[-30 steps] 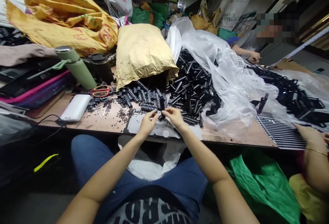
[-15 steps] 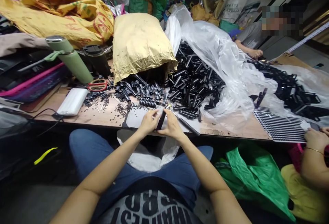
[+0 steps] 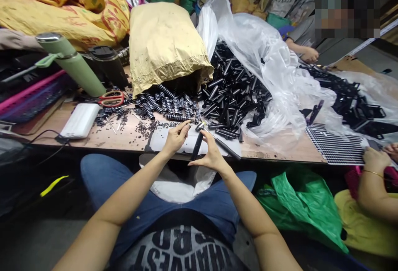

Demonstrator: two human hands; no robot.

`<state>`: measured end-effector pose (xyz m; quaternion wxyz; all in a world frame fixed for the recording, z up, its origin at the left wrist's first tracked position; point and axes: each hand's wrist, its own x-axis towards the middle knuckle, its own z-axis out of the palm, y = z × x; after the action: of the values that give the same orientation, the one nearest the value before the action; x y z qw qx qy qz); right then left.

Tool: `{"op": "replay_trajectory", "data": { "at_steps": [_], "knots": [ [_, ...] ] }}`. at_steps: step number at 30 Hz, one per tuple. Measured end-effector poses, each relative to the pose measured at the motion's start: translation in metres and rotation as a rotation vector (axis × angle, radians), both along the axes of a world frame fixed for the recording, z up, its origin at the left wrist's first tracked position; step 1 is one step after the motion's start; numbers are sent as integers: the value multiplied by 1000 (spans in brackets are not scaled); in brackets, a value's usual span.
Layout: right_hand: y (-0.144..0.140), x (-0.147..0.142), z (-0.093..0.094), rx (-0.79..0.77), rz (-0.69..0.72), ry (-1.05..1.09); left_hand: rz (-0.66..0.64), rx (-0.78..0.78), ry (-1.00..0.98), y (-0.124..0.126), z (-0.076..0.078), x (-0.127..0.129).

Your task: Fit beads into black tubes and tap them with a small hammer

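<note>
Since a second ago both hands have drawn back from the pile toward the near edge of the desk (image 3: 280, 157), and a black tube (image 3: 196, 146) now stands between them where before the fingers only met over the loose parts.

Going left to right: the left hand (image 3: 175, 138) sits at about nine o'clock from the tube, wrist low, fingers curled, thumb and forefinger pinched on something small and pale at their tips; it is too small to name. Its pinch lies just beside the tube's upper end, near but apart from it as far as the view shows. The tube is the centre of things. Its long axis runs from seven o'clock at the lower end to one o'clock at the upper, tilted away from the body, and a light metal tip (image 3: 200, 127) shows at that far end. The right hand (image 3: 211, 155) grips the tube's lower half from three o'clock, thumb on the near side, fingers wrapped behind, wrist bent inward. So the right hand holds, and the left is the nearer one to the open top.

Beyond them, at twelve o'clock, lie ribbed black springs (image 3: 168, 105) spilling from a tan paper sack (image 3: 164, 43), and at one o'clock a heap of more black tubes (image 3: 233, 93) on clear plastic sheeting (image 3: 273, 80). Far right, another person's hand (image 3: 374, 161) rests on a perforated tray (image 3: 337, 148).
</note>
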<state>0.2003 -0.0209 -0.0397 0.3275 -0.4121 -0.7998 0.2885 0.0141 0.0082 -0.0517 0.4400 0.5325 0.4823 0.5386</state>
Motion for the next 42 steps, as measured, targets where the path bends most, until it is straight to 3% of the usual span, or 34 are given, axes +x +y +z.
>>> {"op": "replay_trajectory", "data": {
  "at_steps": [4, 10, 14, 25, 30, 33, 37, 40, 42],
  "knots": [
    [0, -11, 16, 83, 114, 97, -46, -312, -387, -19, 18, 11],
    [1, -19, 11, 118, 189, 132, 43, -430, -604, -31, 35, 23],
    [0, -17, 7, 52, 163, 117, 46, -494, -605, -35, 39, 27],
    [-5, -20, 0, -94, 71, 113, 33, -618, -524, -31, 31, 30],
    [-4, -25, -7, -77, 18, 43, -14, -684, -480, -22, 19, 29],
    [-4, -32, -17, -55, -33, -38, -34, -557, -286, -22, 1, 27],
    [-3, -34, -31, -18, -191, -121, -33, -23, 358, -29, -24, 22],
    [2, -16, -33, 41, -226, -241, -117, 214, 745, -27, -36, 11],
    [8, 5, -28, 72, -367, -383, -182, 303, 925, -22, -39, 0]
  ]
}}
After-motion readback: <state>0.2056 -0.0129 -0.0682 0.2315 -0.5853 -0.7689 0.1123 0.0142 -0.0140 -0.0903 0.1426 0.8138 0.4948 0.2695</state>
